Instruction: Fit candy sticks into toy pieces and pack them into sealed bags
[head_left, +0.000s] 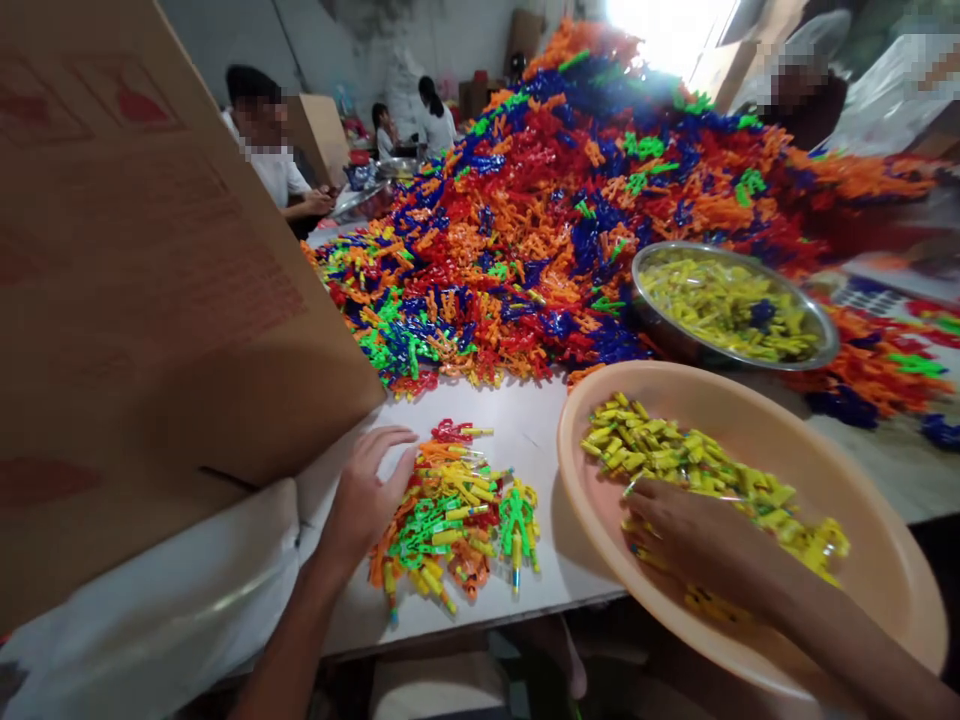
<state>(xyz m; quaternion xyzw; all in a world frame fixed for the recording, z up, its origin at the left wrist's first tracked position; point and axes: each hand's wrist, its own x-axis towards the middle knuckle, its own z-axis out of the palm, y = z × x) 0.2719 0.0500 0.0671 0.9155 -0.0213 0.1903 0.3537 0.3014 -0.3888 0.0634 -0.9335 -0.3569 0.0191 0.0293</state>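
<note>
My left hand (pixel 375 480) rests at the left edge of a small pile of plastic figures (pixel 442 515) on the white tabletop. Its thumb and fingers are apart, with nothing held. The figures are green, orange, red and yellow, many with a small yellow-wrapped tube attached. One green figure (pixel 516 515) lies at the pile's right side. Inside a peach plastic basin (pixel 574 440), my right hand (pixel 675 525) reaches down beside yellow wrapped pieces (pixel 660 445). Its fingers are bent together, and whatever lies between the fingertips is hidden.
A tall heap of colourful plastic figures (pixel 525 250) covers the table's far side. Behind the basin stands a metal bowl (pixel 829 345) of yellow pieces. A large cardboard box (pixel 150 300) walls off the left. A person in white (pixel 289 170) sits beyond it; other people are farther back.
</note>
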